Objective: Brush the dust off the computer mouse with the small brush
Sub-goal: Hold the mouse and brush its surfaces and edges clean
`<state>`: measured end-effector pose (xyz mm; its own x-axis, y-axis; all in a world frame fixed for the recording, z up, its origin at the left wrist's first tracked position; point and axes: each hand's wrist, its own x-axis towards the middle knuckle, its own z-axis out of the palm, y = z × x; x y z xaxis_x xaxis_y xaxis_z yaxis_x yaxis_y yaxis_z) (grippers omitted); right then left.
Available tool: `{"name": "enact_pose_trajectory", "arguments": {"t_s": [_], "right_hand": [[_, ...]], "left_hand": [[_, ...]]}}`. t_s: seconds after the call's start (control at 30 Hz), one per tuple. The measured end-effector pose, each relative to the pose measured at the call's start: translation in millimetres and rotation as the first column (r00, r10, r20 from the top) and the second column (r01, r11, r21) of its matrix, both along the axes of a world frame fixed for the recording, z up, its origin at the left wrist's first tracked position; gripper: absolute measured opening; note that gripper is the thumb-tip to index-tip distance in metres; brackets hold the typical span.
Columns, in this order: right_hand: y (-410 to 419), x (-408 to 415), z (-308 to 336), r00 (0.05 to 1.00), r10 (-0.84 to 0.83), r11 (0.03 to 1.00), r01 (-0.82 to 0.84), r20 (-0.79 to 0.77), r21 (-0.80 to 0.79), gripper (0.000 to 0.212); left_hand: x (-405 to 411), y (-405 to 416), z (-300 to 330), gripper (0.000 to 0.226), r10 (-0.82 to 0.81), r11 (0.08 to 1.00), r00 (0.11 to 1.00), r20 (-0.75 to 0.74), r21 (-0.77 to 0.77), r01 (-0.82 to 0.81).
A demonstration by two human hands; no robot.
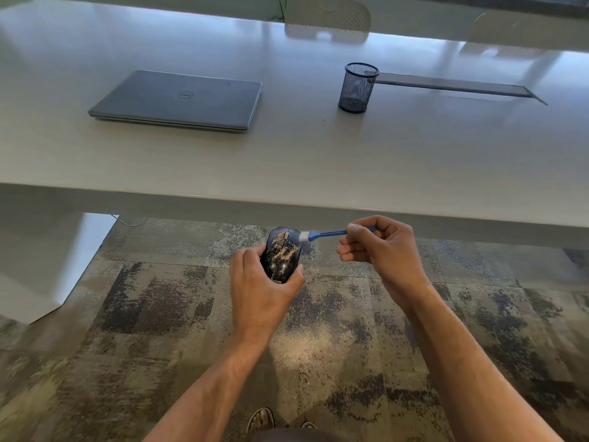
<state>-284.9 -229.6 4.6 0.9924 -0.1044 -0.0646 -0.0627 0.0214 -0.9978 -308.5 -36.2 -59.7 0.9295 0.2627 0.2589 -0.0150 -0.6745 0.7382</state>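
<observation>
**Inspector:** Head view, grips first. What do you have?

**Operator:** My left hand [259, 287] is closed round the rear and sides of the computer mouse [282, 255], held in the air over the carpet [159, 314], below the table's [287, 161] near edge. My right hand [379, 250] pinches the blue handle of the small brush [322, 234], bristles touching the mouse's front right corner.

**Inspector:** Handling?

**Operator:** I judge the mouse light, rigid and smooth-shelled, so it could slip; holding its flanks leaves the dusty top open. The bristles look soft, the handle thin.

**Inspector:** Surroundings, obstructions?

**Operator:** A closed laptop [178, 102] and a mesh pen cup [357, 87] sit on the table, well apart from my hands. Pale dust lies on the carpet beneath. Nothing obstructs the stroke.
</observation>
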Motion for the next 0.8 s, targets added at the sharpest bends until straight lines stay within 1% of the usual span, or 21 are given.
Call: {"name": "enact_pose_trajectory", "arguments": {"t_s": [0.1, 0.2, 0.37, 0.5, 0.6, 0.8], "right_hand": [[8.0, 0.7, -2.3, 0.999, 0.035, 0.999, -0.035, 0.001, -0.018, 0.008], [4.7, -1.9, -6.9, 0.999, 0.031, 0.999, -0.032, -0.022, -0.038, 0.009], [-7.2, -3.6, -4.1, 0.999, -0.007, 1.000, 0.007, -0.040, -0.017, 0.009], [1.7, -1.3, 0.7, 1.000, 0.013, 0.999, -0.012, -0.018, 0.030, 0.008], [9.4, -3.0, -3.0, 0.999, 0.039, 0.999, -0.039, -0.023, 0.009, 0.008], [-0.8, -7.9, -6.7, 0.999, 0.015, 1.000, -0.015, -0.042, -0.007, 0.010]], "left_hand": [[1.4, -2.1, -0.4, 0.069, -0.004, 1.000, 1.000, -0.006, -0.005, 0.004], [2.6, -2.4, -1.0, 0.068, -0.006, 1.000, 1.000, -0.007, -0.010, 0.006], [3.4, -0.8, -3.2, 0.069, -0.005, 1.000, 1.000, -0.014, -0.011, 0.005], [3.8, -2.1, -3.3, 0.068, -0.005, 1.000, 1.000, -0.002, -0.005, 0.005], [4.9, -2.5, -2.4, 0.067, -0.001, 1.000, 1.000, -0.001, -0.006, 0.001], [5.9, 1.3, -3.3, 0.069, 0.001, 1.000, 1.000, 0.003, -0.016, -0.001]]}}
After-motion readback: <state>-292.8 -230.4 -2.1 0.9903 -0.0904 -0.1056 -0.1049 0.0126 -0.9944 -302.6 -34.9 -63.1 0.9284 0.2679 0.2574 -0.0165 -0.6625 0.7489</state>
